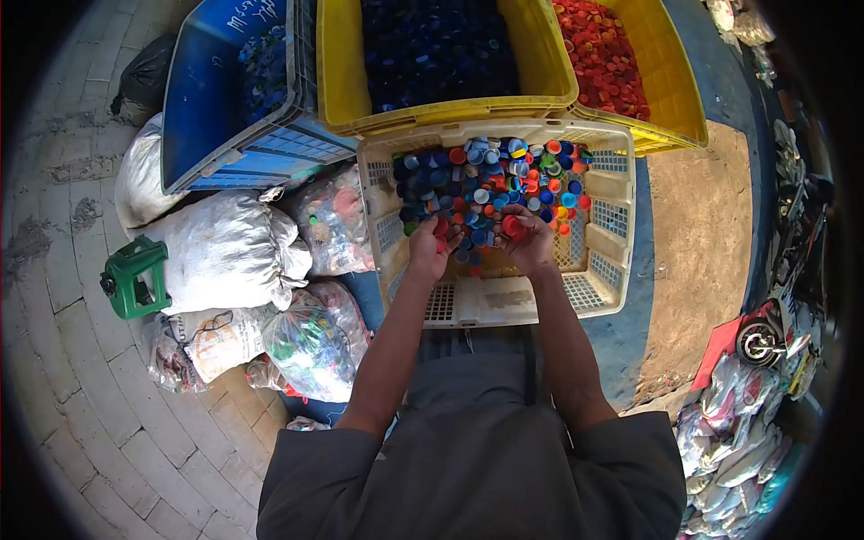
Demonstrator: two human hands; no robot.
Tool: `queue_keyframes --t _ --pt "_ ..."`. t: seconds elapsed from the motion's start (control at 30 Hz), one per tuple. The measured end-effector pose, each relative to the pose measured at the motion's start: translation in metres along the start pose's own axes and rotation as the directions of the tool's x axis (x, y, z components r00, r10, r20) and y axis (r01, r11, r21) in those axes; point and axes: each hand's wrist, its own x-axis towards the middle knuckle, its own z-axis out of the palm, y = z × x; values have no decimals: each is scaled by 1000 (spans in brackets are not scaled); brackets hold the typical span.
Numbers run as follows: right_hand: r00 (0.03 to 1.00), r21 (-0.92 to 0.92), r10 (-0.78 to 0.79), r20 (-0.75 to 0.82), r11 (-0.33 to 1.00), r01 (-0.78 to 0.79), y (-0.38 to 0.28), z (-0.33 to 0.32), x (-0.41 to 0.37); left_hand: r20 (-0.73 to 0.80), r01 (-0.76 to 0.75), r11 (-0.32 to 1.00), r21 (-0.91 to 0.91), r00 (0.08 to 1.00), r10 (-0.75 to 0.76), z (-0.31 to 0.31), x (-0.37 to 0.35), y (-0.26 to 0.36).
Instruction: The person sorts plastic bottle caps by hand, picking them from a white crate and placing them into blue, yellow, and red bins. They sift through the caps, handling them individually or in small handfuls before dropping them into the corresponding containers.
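Paved yard, sacks [225,252] left of the hands. Inside white crate [504,310], at near edge of mixed caps [486,175]: left hand [430,247] cupped around red caps [442,229], right hand [533,241] pinching another. Seemingly picking reds; next, secure grip, reach beyond to red-filled yellow bin [673,90].

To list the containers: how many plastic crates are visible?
4: blue crate upper left, yellow crate with dark blue caps, yellow crate with red caps, cream crate with mixed caps. More may be hidden.

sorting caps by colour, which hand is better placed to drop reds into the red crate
Probably the right hand: it holds a red cap and lies nearer the red-cap crate than the left hand.
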Motion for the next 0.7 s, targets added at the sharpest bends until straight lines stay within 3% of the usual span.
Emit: queue_keyframes --t 0.1,0.2,0.3,0.33,0.4,0.5,0.6,0.7 --pt "1000 80 -16 -17 997 18 -2 0 -10 49 18 999 -27 999 -17 10 2 5" --pt "997 138 -18 -75 990 28 -2 -1 -16 23 -14 997 70 1000 12 21 12 15" --pt "991 152 -13 -131 988 33 -1 -1 -23 -58 -120 921 371 987 152 32 27 24" --pt "989 149 -13 -148 988 35 -1 -1 -24 -27 -251 796 550 948 318 36 35 25" --pt "993 90 -19 -112 995 30 0 -5 -26 130 -425 400 812 800 586 50 44 29" --pt "997 59 -18 -80 998 23 0 -8 -29 289 -408 37 912 705 647 74 42 40" --pt "996 47 -10 -88 999 14 -2 -6 -32 406 -448 -117 886 629 663 86 48 40" --pt "995 50 -1 -100 999 6 -2 -12 -32 426 -416 -179 892 638 642 86 59 36"
